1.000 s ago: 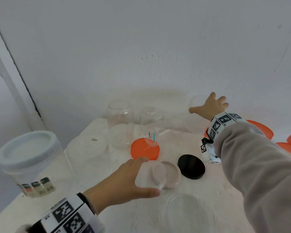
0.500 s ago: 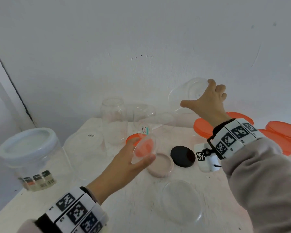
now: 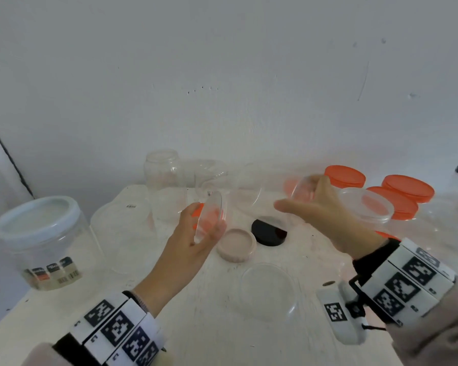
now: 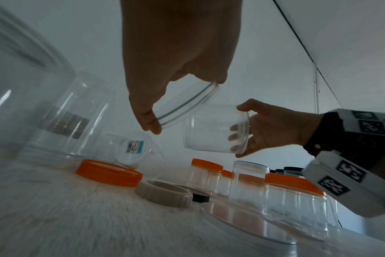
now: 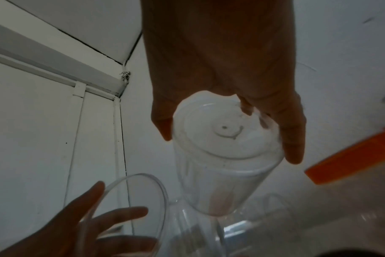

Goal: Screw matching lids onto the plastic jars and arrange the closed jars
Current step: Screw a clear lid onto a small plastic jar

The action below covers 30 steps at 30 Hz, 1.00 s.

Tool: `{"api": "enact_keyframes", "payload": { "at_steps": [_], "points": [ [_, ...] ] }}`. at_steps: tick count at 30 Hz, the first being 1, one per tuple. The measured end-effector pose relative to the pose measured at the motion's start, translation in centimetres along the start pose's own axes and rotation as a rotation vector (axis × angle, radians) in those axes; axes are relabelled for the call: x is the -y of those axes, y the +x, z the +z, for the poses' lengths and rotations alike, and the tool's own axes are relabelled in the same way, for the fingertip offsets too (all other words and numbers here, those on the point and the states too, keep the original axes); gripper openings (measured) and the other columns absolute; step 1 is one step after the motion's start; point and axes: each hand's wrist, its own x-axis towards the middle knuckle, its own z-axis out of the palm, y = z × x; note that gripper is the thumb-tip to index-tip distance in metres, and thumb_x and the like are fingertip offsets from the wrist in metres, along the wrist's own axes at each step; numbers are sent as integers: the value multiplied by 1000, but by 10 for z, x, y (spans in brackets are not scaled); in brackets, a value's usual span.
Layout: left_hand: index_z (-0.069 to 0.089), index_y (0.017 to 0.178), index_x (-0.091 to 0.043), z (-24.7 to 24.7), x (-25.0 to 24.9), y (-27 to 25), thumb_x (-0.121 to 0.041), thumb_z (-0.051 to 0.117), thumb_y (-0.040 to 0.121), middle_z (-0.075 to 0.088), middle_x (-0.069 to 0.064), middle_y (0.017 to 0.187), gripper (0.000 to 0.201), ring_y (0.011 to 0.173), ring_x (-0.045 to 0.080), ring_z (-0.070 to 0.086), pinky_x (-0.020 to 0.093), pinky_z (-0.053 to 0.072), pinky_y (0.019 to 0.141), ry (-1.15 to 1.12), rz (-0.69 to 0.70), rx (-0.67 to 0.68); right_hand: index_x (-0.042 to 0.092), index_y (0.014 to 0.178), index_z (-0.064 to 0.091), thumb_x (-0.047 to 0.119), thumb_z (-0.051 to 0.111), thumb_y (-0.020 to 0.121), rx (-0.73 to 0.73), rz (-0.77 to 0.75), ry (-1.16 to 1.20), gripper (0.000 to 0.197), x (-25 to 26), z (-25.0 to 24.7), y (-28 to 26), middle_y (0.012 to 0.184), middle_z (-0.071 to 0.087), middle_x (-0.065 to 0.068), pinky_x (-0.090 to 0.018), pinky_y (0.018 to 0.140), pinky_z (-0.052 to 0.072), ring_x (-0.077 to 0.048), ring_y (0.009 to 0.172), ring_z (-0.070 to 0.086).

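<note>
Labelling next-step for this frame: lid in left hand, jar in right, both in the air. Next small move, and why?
Probably bring the clear lid in the left hand onto the open mouth of the clear jar, which the right hand holds sideways by its base. The two face each other with a gap between them.

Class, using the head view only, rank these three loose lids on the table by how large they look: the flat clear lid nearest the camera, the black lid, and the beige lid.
1. Flat clear lid, plainly largest, though nearest the camera.
2. Black lid and beige lid look about alike; I would not rank them.
</note>
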Motion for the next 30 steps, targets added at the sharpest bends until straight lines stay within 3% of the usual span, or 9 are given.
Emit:
{"api": "enact_keyframes", "payload": {
  "at_steps": [4, 6, 9, 15, 18, 22, 24, 26, 30],
  "points": [
    [29, 103, -64, 1, -2, -6, -89, 40, 65, 52, -36, 103, 47, 91, -30, 44, 8, 35, 70, -32, -17, -25, 35, 131, 34, 43, 84, 61, 81, 22, 198, 86, -15, -3, -24, 126, 40, -2, -53, 98, 45, -23, 119, 47],
    [27, 102, -65, 2, -4, -10, -82, 39, 66, 49, -36, 103, 42, 88, -32, 43, 6, 35, 67, -27, -28, -18, 26, 120, 41, 37, 84, 64, 166, 65, 292, 71, -19, -6, -35, 112, 45, -3, -51, 94, 49, -19, 103, 56],
    [25, 103, -66, 3, -4, -15, -78, 38, 65, 44, -39, 105, 42, 88, -34, 41, 3, 35, 65, -29, -35, -4, 14, 101, 46, 46, 75, 55, 218, 117, 368, 63, -26, -11, -50, 93, 55, -2, -45, 93, 47, -15, 83, 60],
    [21, 119, -62, 11, 2, -26, -79, 40, 65, 40, -25, 128, 60, 117, 3, 43, 16, 35, 83, -41, -61, 46, 7, 104, 56, 42, 84, 52, 277, 233, 544, 68, -51, -18, -70, 94, 63, -15, -43, 94, 50, -25, 86, 61],
    [20, 123, -57, 16, 1, -29, -78, 42, 67, 43, -21, 127, 64, 110, -6, 44, 17, 34, 83, -13, -62, 71, 10, 97, 67, 36, 89, 46, 349, 343, 667, 61, -65, -25, -75, 96, 68, -20, -40, 85, 56, -30, 85, 65],
    [24, 108, -68, 20, -6, -31, -79, 41, 65, 42, -36, 114, 47, 97, -26, 45, 2, 37, 73, -1, -43, 106, 15, 80, 77, 34, 98, 30, 398, 353, 706, 57, -78, -32, -84, 91, 68, -13, -35, 80, 58, -25, 82, 67],
    [25, 121, -63, 23, -6, -30, -86, 40, 67, 46, -25, 125, 60, 109, -14, 47, 11, 37, 86, 4, -37, 120, 14, 83, 75, 38, 98, 27, 392, 338, 656, 65, -82, -35, -90, 86, 65, -8, -33, 81, 56, -20, 80, 65],
    [22, 137, -51, 27, -4, -28, -93, 39, 60, 43, -13, 138, 89, 123, 4, 45, 25, 36, 97, 21, -28, 131, 9, 95, 70, 43, 96, 30, 367, 320, 562, 78, -83, -37, -96, 88, 63, -5, -33, 86, 53, -19, 83, 62],
    [18, 142, -46, 39, -5, -26, -95, 39, 56, 38, -13, 144, 101, 129, 4, 38, 15, 33, 89, -3, -22, 173, 16, 122, 58, 53, 83, 44, 308, 210, 293, 90, -80, -44, -109, 120, 65, 4, -37, 103, 45, -11, 110, 61]
  ]
}}
